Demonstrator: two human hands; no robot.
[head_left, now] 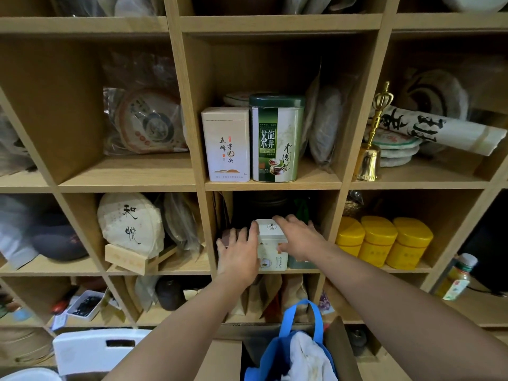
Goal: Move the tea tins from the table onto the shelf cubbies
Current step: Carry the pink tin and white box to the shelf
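Between two hands in the lower middle cubby stands a white tea tin (270, 244), upright near the front edge of its board. Its left side is met by the left hand (239, 253), whose fingers lie fairly straight and spread, the fingertips (254, 228) reaching the lid's corner; that hand also covers a low pale tin (224, 237) just left of the white one. From the other side the right hand (298, 237) comes over the lid, fingers stretched toward the back, the thumb pressed against the tin's right face, so the tin is clasped between both hands rather than wrapped by either. Behind it a dark round jar (259, 206) fills the back of the cubby. One cubby up, a cream tin (226, 145) and a green tin (276, 140) stand side by side, touching. Right of the hands, three yellow tins (383, 242) sit in a row in the neighbouring cubby, and above them stands a brass bell (369, 158). Left, a wrapped tea cake (130, 225) leans on a wooden stand. Below, a blue bag (288, 350) gapes open.
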